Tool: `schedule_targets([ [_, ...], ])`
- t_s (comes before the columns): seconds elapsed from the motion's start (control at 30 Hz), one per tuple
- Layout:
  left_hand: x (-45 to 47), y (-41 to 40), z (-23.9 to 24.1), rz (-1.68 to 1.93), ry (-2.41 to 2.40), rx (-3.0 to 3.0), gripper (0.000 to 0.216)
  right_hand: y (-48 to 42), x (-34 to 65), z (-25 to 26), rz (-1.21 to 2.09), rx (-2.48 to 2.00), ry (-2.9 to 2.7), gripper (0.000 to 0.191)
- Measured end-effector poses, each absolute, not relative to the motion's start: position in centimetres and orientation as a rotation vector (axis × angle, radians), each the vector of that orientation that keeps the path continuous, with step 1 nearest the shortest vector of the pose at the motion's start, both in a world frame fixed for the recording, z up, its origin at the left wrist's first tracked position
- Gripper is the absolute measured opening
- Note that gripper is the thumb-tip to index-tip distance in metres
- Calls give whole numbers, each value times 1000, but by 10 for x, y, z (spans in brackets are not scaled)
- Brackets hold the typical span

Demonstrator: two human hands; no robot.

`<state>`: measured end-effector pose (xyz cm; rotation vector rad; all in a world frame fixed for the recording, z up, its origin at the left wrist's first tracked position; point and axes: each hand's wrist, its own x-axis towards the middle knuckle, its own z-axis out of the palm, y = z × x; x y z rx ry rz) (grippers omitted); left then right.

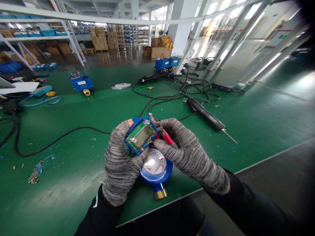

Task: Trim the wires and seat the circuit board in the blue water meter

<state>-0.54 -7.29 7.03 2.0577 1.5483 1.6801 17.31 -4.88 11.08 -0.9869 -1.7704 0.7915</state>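
Observation:
My left hand [123,160], in a grey knitted glove, is closed around a blue display housing [134,120]. Inside the housing sits a green circuit board with an LCD screen [144,136], tilted toward me. Small coloured wires show along its lower right edge. My right hand [187,154], gloved alike, grips red-handled pliers [167,136], whose jaws are up against the housing's right edge; the exact jaw opening cannot be made out. Below the housing, a blue water meter [156,168] with a round clear dial and brass threaded end lies on the green bench, partly covered by my hands.
A black electric screwdriver [205,113] lies to the right among tangled black cables [169,96]. Small brass screws [34,177] are scattered at left. Blue meter units [82,83] stand at the back, near a power strip [185,62] and a plastic bag [121,86].

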Motion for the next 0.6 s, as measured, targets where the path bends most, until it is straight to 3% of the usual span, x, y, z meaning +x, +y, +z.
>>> schedule_targets([
  [0.17, -5, -72, 71, 1883, 1379, 2170, 75, -61, 192, 124, 312, -1097, -2003, 30],
  [0.33, -4, -76, 69, 1865, 1475, 2121, 77, -84, 211, 129, -155, -1156, -2248, 28],
  [0.6, -5, -79, 73, 1889, 1601, 2364, 73, -98, 208, 131, -403, -1230, -2307, 27],
])
